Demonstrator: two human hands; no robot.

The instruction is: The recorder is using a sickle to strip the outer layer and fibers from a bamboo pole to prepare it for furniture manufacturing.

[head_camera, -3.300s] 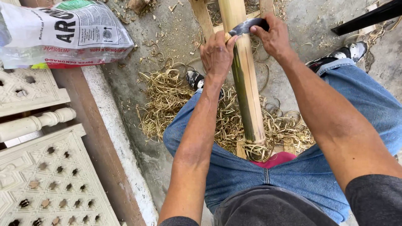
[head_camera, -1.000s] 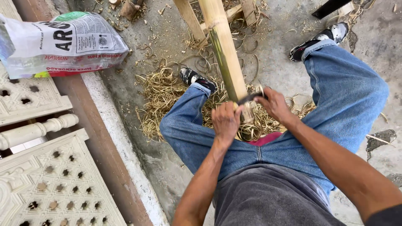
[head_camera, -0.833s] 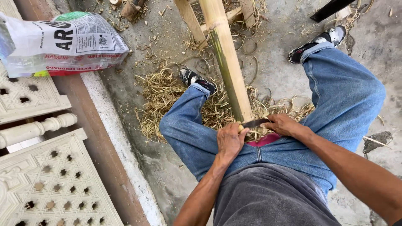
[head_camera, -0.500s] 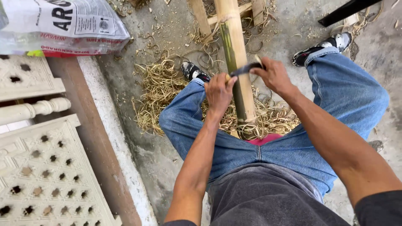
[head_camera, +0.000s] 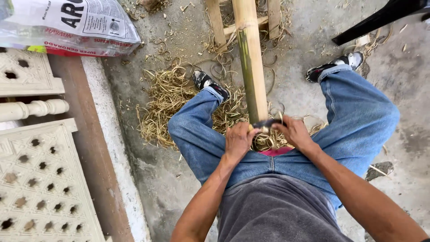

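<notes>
A thick bamboo pole [head_camera: 250,62], partly green and partly scraped pale, slopes down from the top of the view to between my knees. Across its lower end lies a dark scraping blade [head_camera: 267,124]. My left hand [head_camera: 237,140] grips the blade's left end and my right hand [head_camera: 295,132] grips its right end, both close to my lap. A curl of shaving hangs just under the blade. I sit in blue jeans with my legs spread on either side of the pole.
A heap of straw-coloured bamboo shavings [head_camera: 168,103] covers the concrete floor [head_camera: 295,49] around my feet. A printed plastic sack [head_camera: 71,24] lies at the top left. White carved lattice panels [head_camera: 38,183] and a brown ledge run along the left. A black chair leg [head_camera: 380,18] crosses the top right.
Both hands have pulled the blade down the pole toward my lap, from about mid-pole half a second ago to its lower end now.
</notes>
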